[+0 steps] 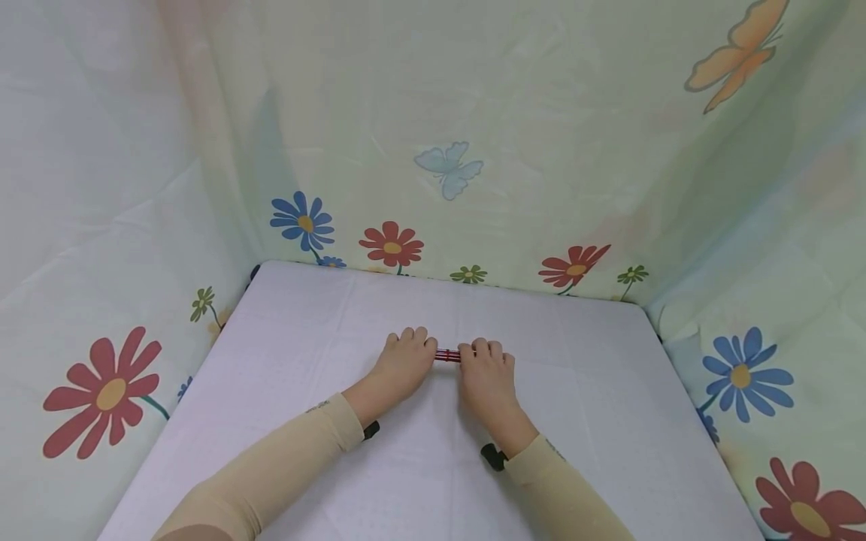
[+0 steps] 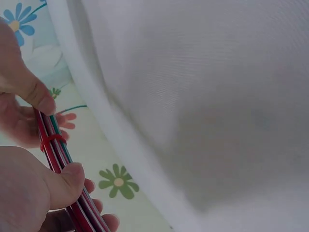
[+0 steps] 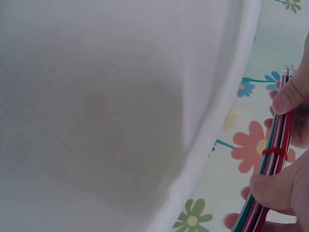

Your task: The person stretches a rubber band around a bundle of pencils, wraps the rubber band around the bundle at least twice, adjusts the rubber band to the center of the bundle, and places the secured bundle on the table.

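Observation:
A bundle of slim red, white and green sticks (image 1: pixel 448 355) spans the gap between the two hands, over the far middle of the table. A red band (image 2: pixel 53 140) goes round the bundle midway between the hands. My left hand (image 1: pixel 406 364) grips one end, its thumb lying along the sticks in the left wrist view. The other end is held by my right hand (image 1: pixel 489 376), with thumb on the near side and fingers behind in the right wrist view. Whitish tips poke out past the left hand in that view. Both palms hide much of the bundle.
A white cloth covers the table (image 1: pixel 338 323). Curtains with printed flowers and butterflies (image 1: pixel 541 135) enclose its back, left and right sides. Each wrist carries a small black camera mount (image 1: pixel 494 457) below the sleeve cuff.

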`<move>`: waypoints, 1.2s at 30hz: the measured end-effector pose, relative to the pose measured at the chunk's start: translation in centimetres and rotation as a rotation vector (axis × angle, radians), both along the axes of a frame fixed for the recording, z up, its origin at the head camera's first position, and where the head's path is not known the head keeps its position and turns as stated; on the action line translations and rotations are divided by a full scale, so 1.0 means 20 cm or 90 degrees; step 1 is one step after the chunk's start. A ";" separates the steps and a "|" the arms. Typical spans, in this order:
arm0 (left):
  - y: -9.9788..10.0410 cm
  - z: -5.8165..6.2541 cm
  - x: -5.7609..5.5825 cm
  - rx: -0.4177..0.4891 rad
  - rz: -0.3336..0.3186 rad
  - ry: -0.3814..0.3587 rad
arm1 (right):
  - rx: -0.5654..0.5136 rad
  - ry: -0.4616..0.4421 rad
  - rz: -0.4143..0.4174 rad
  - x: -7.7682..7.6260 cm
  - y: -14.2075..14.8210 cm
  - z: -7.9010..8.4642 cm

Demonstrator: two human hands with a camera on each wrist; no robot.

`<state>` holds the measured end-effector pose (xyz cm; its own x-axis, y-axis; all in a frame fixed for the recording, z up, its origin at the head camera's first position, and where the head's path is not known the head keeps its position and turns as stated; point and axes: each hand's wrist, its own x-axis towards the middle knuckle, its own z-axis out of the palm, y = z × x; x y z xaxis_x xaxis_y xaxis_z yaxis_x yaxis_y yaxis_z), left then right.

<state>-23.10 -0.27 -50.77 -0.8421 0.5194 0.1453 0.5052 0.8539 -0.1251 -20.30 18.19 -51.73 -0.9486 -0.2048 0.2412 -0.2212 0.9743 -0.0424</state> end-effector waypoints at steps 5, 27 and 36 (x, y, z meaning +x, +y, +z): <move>-0.01 -0.02 -0.02 0.005 0.023 -0.022 | -0.019 0.037 0.011 -0.03 0.00 0.00; 0.01 -0.11 -0.06 0.046 0.008 -0.060 | 0.052 -0.104 -0.018 -0.11 -0.01 -0.06; 0.00 -0.13 -0.09 0.006 0.029 -0.074 | 0.043 -0.127 -0.024 -0.10 -0.02 -0.06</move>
